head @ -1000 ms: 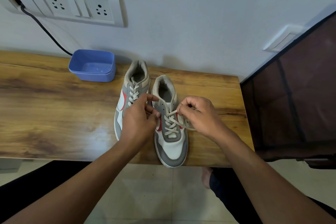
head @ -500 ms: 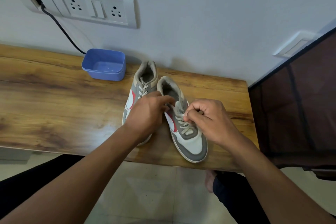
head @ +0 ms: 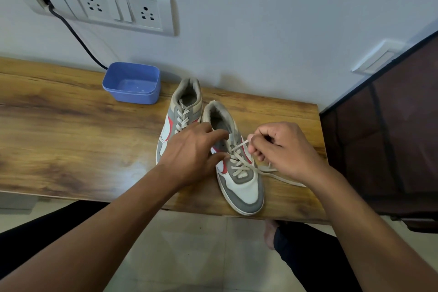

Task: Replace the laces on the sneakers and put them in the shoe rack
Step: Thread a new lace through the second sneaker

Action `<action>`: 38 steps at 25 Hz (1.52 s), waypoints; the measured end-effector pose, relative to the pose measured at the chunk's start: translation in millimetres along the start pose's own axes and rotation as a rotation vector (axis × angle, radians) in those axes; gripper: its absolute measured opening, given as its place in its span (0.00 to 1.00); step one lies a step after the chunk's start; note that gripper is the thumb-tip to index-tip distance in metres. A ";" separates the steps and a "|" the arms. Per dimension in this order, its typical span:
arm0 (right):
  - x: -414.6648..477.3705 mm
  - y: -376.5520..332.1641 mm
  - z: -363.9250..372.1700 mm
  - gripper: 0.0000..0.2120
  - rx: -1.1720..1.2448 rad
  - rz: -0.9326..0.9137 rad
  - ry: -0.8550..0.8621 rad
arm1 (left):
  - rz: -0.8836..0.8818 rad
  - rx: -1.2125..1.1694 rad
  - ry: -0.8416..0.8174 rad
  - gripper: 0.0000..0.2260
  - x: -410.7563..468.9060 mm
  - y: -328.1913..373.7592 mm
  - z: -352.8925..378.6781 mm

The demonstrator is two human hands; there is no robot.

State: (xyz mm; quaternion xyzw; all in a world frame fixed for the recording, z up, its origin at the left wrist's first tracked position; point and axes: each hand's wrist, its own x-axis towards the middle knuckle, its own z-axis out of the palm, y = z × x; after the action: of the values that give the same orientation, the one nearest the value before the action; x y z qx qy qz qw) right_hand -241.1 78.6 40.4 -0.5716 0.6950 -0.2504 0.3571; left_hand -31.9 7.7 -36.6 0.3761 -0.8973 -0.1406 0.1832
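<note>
One pinch to start from: with the right hand [head: 284,152], nips the lace end [head: 242,144] between thumb and curled fingers and holds it taut, up and away from the top eyelets of the nearer sneaker [head: 244,187]. With the left hand [head: 189,154], reaches in with fingers nearly straight and spread, touching that shoe's collar and inner side. Closes on nothing as far as can be seen; steadies the shoe, most likely. Leaves the other lace tail [head: 284,179] slack across the wooden table [head: 71,137], running off under the right wrist.

Shows loose, untied crossings through most eyelets of the nearer sneaker, its toe near the table's front edge. Shows the farther sneaker [head: 184,106] just beside it, touching or almost, laced up to the collar. Cannot tell whether knotted, nor whether either lace is new or old.

Judging by that: lacing finished or nearly so on the farther shoe, well along on the nearer one, with snugging and tying to come, then carrying both to the rack. Cannot say for sure whether the dark cloth-fronted unit [head: 379,137] at the right is that rack. Beyond the shoes, against the wall: blue tub [head: 132,83], below the socket panel [head: 118,9] and its black cable [head: 75,38].
</note>
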 end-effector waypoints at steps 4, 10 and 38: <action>-1.9 0.5 5.9 0.16 0.016 0.000 -0.060 | -0.002 0.022 0.032 0.18 1.1 0.6 5.5; -15.9 -11.6 4.3 0.12 -0.088 -0.060 -0.179 | -0.048 -0.173 -0.050 0.14 7.3 -8.2 -4.0; -13.1 -3.2 -28.2 0.06 0.268 -0.108 -0.240 | -0.278 0.028 -0.273 0.49 -4.5 27.9 2.6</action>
State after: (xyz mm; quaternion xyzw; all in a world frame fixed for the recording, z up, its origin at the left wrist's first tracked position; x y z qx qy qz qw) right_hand -260.0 88.9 63.0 -0.5811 0.5763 -0.2896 0.4964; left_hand -47.5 30.2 -29.0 0.4764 -0.8552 -0.2016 0.0335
